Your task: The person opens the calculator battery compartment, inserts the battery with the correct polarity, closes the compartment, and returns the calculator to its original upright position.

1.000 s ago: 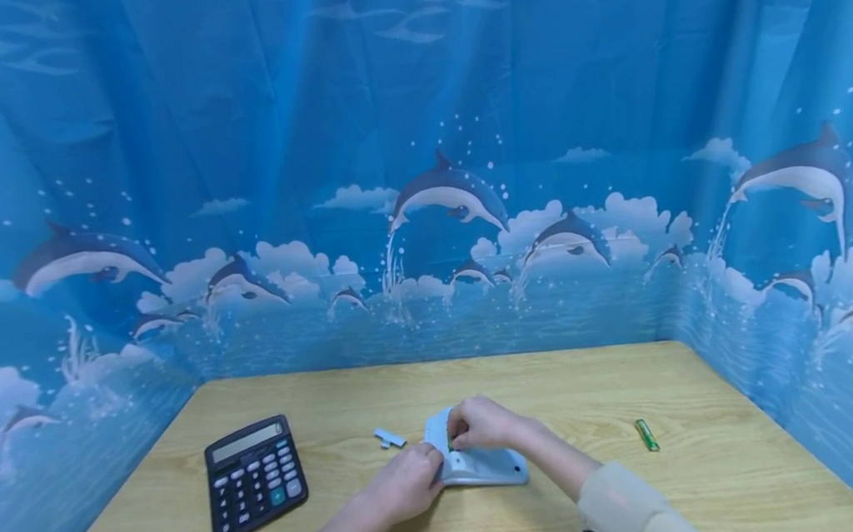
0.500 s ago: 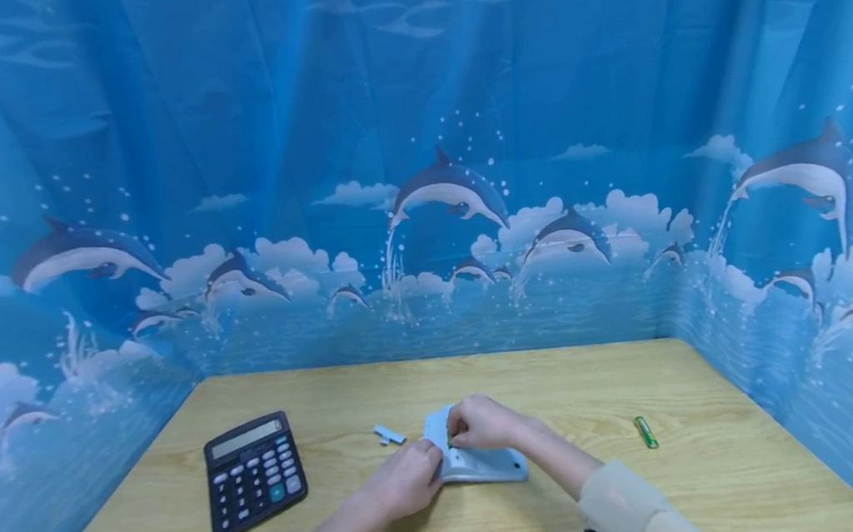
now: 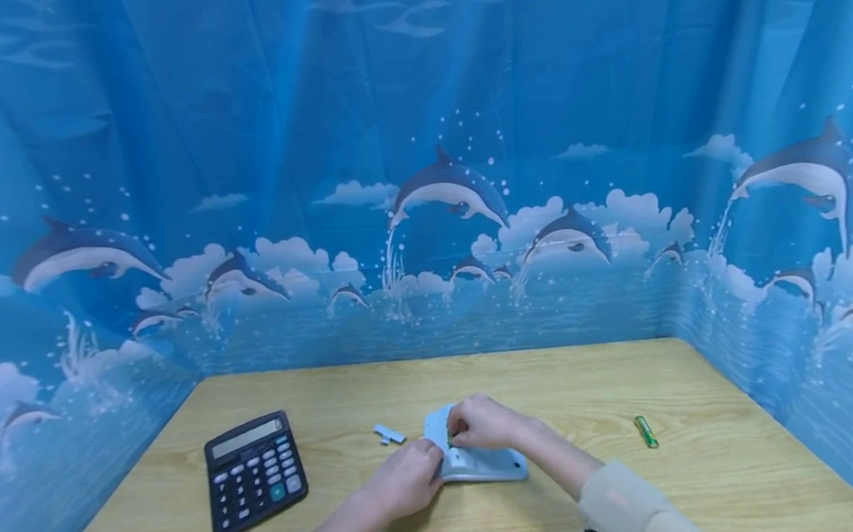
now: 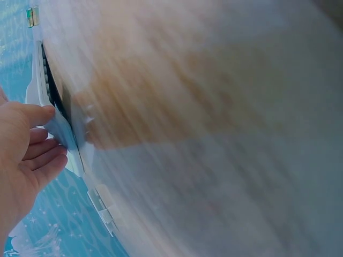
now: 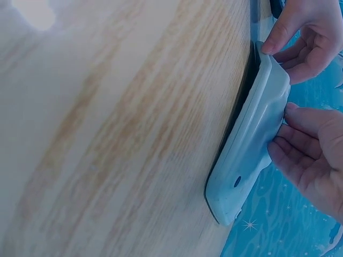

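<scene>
A light blue calculator (image 3: 496, 464) lies face down on the table, its raised back upward; the left wrist view shows keys along its underside. My left hand (image 3: 407, 478) grips its left end, thumb and fingers at the edge, as the right wrist view (image 5: 308, 40) also shows. Over the calculator's back, my right hand (image 3: 484, 423) pinches a small green battery (image 3: 450, 441) at the battery slot. Most of that battery is hidden behind the fingers. The small light blue battery cover (image 3: 390, 435) rests on the table just beyond my left hand.
A black desk calculator (image 3: 255, 477) lies face up at the left of the wooden table (image 3: 555, 373). Another green battery (image 3: 646, 432) lies at the right. A blue dolphin-print curtain (image 3: 416, 133) encloses the back and sides.
Both hands and the calculator stay almost in place. The head view has shifted very slightly.
</scene>
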`<state>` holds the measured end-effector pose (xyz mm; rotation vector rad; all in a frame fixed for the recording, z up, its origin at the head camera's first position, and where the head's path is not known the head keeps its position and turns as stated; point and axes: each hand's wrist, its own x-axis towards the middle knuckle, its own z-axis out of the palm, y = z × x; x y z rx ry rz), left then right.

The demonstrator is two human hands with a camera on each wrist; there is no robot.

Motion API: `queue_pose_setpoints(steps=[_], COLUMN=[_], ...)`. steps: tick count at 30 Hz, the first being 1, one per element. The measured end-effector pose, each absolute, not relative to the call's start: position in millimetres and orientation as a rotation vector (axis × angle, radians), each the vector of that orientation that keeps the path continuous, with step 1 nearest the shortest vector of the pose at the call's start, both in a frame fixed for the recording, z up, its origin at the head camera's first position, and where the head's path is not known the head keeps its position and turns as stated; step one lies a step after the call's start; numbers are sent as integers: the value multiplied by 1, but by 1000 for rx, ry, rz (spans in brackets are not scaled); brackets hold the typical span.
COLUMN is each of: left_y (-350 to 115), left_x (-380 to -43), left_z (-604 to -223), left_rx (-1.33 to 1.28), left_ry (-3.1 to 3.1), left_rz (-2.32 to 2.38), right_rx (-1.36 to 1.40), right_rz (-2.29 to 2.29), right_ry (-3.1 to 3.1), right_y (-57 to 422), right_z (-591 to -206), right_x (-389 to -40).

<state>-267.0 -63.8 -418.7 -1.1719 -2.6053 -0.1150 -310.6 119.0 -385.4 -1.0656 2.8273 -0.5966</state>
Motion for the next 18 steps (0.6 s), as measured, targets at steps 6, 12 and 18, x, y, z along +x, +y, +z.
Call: queue_pose_setpoints(steps=[6,12,18], left_y=[-63,-62,-61], left_x=[-267,-267,-267], left_z=[-419,-419,-417], left_rx=[-1170,-1160,-1140], left_ry=[-2616,-2641,-2672], left_rz=[-104,-96,-78], right_rx=[-1053,-1069,-1138], right_rz=[-616,-612,-566], right_ry=[2816,2811,2834], right_y=[119,119,119], right_z=[-386,-385,-384], right_x=[-311,-311,-310])
